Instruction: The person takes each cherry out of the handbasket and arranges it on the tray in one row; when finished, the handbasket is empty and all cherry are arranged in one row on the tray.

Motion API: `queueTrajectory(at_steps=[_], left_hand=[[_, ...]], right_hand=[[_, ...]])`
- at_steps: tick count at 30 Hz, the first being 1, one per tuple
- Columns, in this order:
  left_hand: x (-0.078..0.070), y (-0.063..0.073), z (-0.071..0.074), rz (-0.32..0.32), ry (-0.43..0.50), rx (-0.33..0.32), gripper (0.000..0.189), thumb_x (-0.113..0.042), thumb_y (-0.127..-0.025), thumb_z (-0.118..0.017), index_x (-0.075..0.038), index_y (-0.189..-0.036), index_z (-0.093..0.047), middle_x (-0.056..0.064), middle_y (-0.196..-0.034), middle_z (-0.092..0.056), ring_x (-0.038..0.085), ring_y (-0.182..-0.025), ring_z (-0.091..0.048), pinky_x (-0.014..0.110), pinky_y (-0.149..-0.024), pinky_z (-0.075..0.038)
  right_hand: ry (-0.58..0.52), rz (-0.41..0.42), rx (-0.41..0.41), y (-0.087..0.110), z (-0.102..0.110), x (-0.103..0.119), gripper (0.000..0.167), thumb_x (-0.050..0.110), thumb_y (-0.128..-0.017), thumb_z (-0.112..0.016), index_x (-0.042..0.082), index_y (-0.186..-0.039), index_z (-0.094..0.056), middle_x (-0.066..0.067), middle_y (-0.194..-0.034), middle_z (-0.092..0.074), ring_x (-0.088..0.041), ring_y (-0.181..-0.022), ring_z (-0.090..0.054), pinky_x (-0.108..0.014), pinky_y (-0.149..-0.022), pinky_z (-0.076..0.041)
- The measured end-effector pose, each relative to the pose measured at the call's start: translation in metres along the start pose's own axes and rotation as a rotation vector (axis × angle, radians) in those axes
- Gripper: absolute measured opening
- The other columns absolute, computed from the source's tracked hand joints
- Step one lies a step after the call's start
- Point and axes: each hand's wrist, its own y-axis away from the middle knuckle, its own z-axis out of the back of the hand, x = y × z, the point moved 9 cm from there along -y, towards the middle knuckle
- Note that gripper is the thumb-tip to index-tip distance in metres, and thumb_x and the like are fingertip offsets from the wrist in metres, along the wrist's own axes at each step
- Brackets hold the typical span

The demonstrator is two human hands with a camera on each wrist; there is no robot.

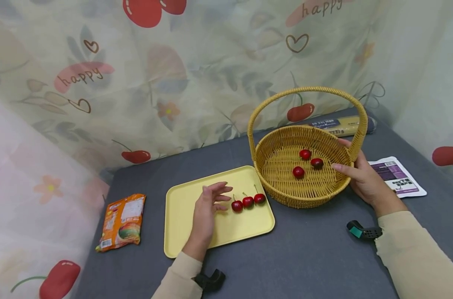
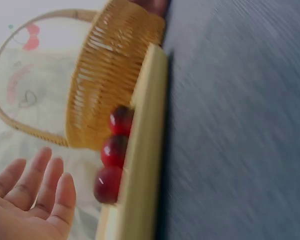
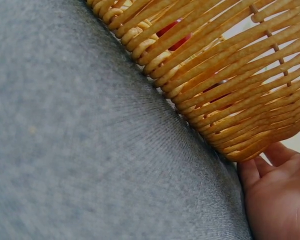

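Observation:
My left hand (image 1: 207,211) hovers over the yellow tray (image 1: 181,207), its fingers loosely spread and holding nothing. Just right of those fingertips, three dark red cherries with stems, one of them a middle cherry (image 1: 248,202), lie in a row on the tray. In the left wrist view that same hand (image 2: 35,200) is apart from the cherries. A woven wicker basket (image 1: 304,201) with a tall arched handle stands at the tray's right end; three cherries, including a front one (image 1: 298,172), lie inside. My right hand (image 1: 366,182) grips the basket's right side, thumb over the rim.
An orange snack packet (image 1: 123,222) lies left of the tray. Behind the basket is a long pasta packet (image 1: 340,126). A purple and white packet (image 1: 398,176) lies partly behind my right hand. Patterned cloth (image 1: 211,83) hangs along the back of the grey table (image 1: 286,257).

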Motion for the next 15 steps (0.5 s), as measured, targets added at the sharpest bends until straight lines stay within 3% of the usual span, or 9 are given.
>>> queueTrajectory(at_steps=[6, 11, 15], left_hand=[[-0.030, -0.006, -0.027, -0.058, 0.067, 0.115, 0.079, -0.061, -0.117, -0.024, 0.003, -0.150, -0.058, 0.018, -0.133, -0.073, 0.043, -0.111, -0.067, 0.045, -0.087, -0.058], [-0.053, -0.022, -0.055, -0.094, 0.044, 0.202, 0.085, -0.070, -0.113, -0.025, -0.001, -0.151, -0.058, 0.015, -0.133, -0.073, 0.037, -0.113, -0.067, 0.046, -0.088, -0.058], [-0.069, -0.037, -0.079, -0.152, 0.024, 0.267, 0.094, -0.075, -0.110, -0.022, 0.002, -0.151, -0.056, 0.017, -0.133, -0.071, 0.038, -0.113, -0.067, 0.044, -0.087, -0.058]], right_hand=[[0.002, 0.006, 0.003, -0.001, 0.000, 0.001, 0.070, -0.008, -0.108, -0.055, 0.019, -0.168, -0.031, -0.017, -0.156, -0.034, -0.025, -0.136, -0.048, -0.031, -0.093, -0.058], [-0.015, 0.014, 0.011, 0.001, -0.001, 0.001, 0.070, -0.009, -0.108, -0.053, 0.017, -0.168, -0.030, -0.018, -0.156, -0.034, -0.025, -0.136, -0.050, -0.032, -0.093, -0.059], [-0.021, 0.013, 0.012, 0.001, -0.001, 0.000, 0.070, -0.010, -0.108, -0.053, 0.017, -0.168, -0.029, -0.018, -0.155, -0.034, -0.024, -0.136, -0.050, -0.032, -0.093, -0.059]])
